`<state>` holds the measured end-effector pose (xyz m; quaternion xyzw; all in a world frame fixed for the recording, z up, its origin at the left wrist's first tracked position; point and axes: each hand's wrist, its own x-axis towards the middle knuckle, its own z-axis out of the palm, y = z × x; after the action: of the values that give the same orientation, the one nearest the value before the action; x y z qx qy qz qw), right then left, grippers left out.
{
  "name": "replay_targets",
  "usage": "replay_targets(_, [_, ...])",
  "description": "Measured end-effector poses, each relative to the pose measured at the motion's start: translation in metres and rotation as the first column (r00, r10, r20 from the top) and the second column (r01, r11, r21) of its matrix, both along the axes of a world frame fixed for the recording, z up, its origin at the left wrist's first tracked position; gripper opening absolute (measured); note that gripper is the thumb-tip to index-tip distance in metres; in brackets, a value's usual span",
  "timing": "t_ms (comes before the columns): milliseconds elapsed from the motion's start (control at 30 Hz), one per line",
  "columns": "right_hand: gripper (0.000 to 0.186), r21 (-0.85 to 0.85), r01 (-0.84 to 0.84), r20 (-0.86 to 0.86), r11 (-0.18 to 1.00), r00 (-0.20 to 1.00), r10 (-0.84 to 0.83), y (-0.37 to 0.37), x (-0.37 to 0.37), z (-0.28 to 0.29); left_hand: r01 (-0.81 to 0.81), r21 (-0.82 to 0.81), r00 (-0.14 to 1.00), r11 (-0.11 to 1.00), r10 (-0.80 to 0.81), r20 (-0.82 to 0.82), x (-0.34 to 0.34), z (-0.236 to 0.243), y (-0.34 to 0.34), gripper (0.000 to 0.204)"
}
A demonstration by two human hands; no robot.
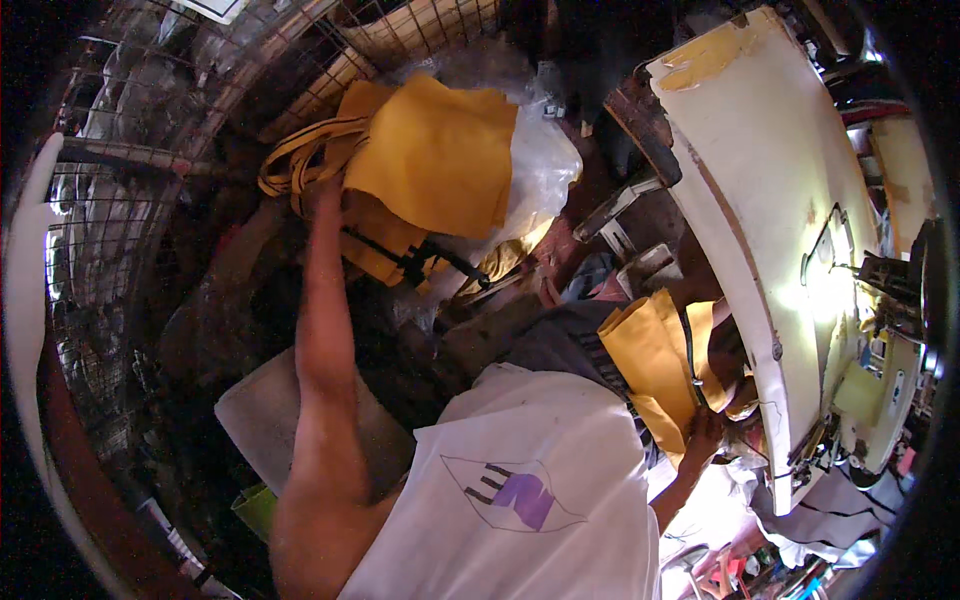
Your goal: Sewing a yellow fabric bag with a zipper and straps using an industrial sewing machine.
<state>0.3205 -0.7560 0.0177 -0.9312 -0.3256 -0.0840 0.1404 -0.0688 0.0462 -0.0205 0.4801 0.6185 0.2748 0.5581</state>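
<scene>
My left arm stretches up to a pile of yellow fabric pieces (435, 155) with looped yellow straps (290, 165) at its left side. My left hand (326, 195) is at the pile's left edge, blurred, its fingers mostly hidden among the cloth. On the right, beside the table edge, my right hand (705, 432) grips the lower part of a folded yellow fabric piece (650, 355). A dark strip runs down this piece. Part of it rests against my dark-clothed lap (560, 345).
A worn cream tabletop (765, 130) with chipped edges stands on the right, carrying a sewing machine (885, 390) with a bright lamp (825, 285). Clear plastic (545, 165) lies under the yellow pile. Wire mesh (100, 220) lines the left. Colourful scraps (735, 575) lie at lower right.
</scene>
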Motion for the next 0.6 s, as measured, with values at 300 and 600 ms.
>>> replay_targets(300, [0.021,0.198,0.087,-0.247,0.976,0.968,-0.036,0.016,0.005,0.020,0.207,0.717,0.968,0.665,-0.032,-0.249,0.253,0.033,-0.056,0.037])
replay_targets(600, [0.021,0.246,0.202,-0.340,0.948,0.934,-0.111,0.018,0.000,0.013,0.424,0.609,0.906,0.670,-0.327,-0.270,0.265,-0.030,-0.093,0.020])
